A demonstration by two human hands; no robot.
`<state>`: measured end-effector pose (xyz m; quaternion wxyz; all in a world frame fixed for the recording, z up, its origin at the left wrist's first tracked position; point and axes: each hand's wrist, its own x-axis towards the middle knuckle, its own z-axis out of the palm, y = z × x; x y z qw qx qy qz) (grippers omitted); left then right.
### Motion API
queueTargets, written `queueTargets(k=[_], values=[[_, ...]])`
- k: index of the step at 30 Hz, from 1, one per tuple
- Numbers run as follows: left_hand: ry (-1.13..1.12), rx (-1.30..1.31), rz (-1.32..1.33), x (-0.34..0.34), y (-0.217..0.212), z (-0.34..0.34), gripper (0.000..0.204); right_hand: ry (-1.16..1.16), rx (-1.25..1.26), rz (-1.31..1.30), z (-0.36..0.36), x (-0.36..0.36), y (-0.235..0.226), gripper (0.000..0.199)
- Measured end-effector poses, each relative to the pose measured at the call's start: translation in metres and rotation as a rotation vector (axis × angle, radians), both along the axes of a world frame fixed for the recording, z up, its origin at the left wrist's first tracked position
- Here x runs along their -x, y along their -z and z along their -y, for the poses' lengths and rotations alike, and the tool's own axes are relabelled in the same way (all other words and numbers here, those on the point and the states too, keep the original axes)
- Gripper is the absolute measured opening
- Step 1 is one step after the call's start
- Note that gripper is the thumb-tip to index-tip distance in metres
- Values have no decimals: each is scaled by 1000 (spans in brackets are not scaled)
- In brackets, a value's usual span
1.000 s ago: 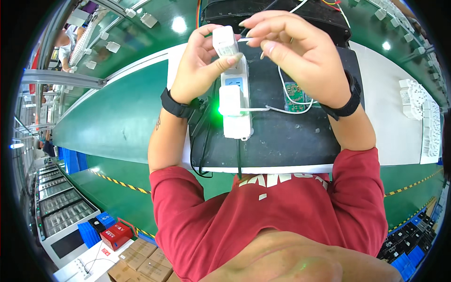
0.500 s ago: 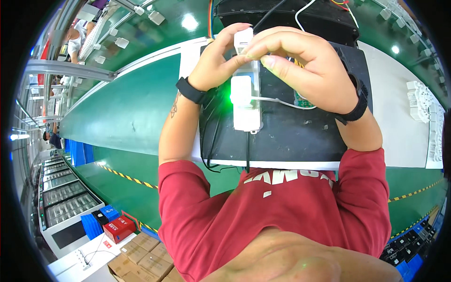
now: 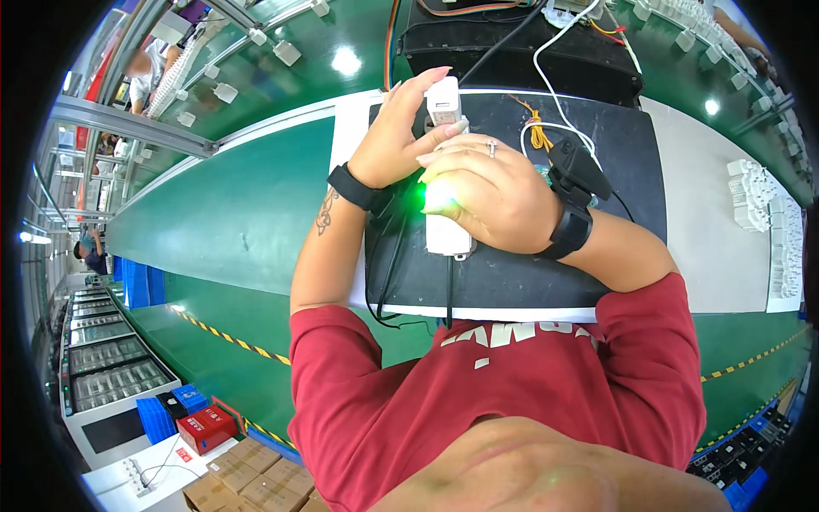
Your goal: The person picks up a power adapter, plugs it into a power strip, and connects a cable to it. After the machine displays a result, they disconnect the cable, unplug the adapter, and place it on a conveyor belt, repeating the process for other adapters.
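A white power strip (image 3: 449, 241) lies lengthwise on a black mat (image 3: 529, 286). At its far end stands a white USB charger (image 3: 443, 101), its port side facing up, with the fingers and thumb of my left hand (image 3: 394, 136) around it. My right hand (image 3: 495, 192) lies palm-down across the strip. Its curled fingers close over a second white charger (image 3: 439, 198), which is mostly hidden and lit by a bright green glow. A black strap with a dark device (image 3: 578, 164) sits at my right wrist.
A bundled yellow wire (image 3: 537, 135) and a white cable (image 3: 554, 85) lie beyond my right hand. Black cables (image 3: 391, 264) hang off the near edge. White charger housings (image 3: 749, 196) are lined up at the far right. A black box (image 3: 512, 55) stands behind the mat.
My right hand has left the far charger and come down toward me, onto the nearer, glowing one. My left hand has stayed at the far charger. The view has shifted slightly.
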<state>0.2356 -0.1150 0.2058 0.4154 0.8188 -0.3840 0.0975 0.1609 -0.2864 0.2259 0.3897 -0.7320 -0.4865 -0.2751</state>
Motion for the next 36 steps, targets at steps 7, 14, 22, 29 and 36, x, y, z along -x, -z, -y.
queueTargets(k=[7,14,22,29,36], values=[[-18,-39,-32,4,-2,0,56,154,-72,148,-6,-1,6,30],[-32,-42,13,4,0,0,56,132,-92,178,-5,-5,9,31],[-54,-44,50,4,4,-1,59,114,-35,260,-2,-9,7,23],[255,210,377,2,-9,-5,75,100,48,236,-1,-6,6,15],[109,-82,-61,56,-43,-48,61,128,58,183,-4,-6,0,13]])
